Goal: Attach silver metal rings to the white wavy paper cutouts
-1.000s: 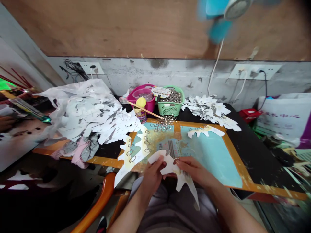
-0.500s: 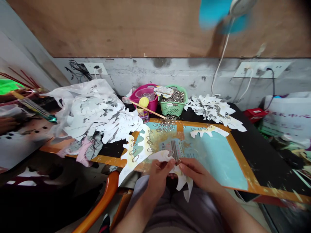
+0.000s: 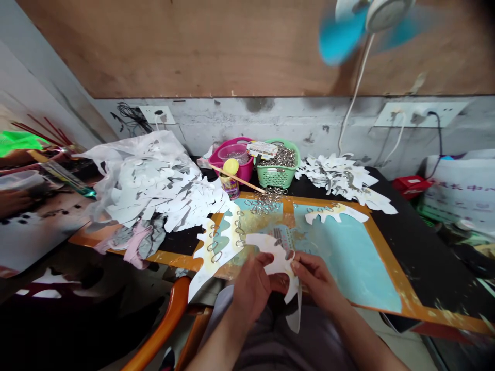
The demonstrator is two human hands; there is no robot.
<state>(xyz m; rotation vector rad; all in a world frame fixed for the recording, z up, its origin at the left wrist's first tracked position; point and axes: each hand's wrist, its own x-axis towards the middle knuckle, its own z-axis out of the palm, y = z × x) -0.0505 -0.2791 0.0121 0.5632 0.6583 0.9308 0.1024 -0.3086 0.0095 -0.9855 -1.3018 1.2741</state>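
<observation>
Held over the table's front edge is a white jagged cut-out piece (image 3: 266, 245) with a metal ring on it. My left hand (image 3: 253, 283) grips its near left side, fingers curled underneath. At its right side my right hand (image 3: 315, 275) pinches a small metal ring (image 3: 290, 255) against the piece. Left of my hands lies another white jagged cut-out (image 3: 207, 263) with several metal rings along its toothed edges. A further ringed cut-out (image 3: 336, 212) rests on the blue mat (image 3: 348, 252). Loose metal rings (image 3: 266, 202) are heaped behind my hands.
A pink basket (image 3: 242, 170) and a green basket (image 3: 280, 176) of metal rings stand at the back. A stick (image 3: 240, 179) leans across a small yellow-topped can (image 3: 230, 188). White cut-outs pile up left (image 3: 150, 190) and right (image 3: 340, 178). A fan (image 3: 382, 18) spins above.
The cut-out has turned and shows more of its face. My left hand has shifted its grip slightly lower; my right hand has moved a little right. The view has tilted slightly.
</observation>
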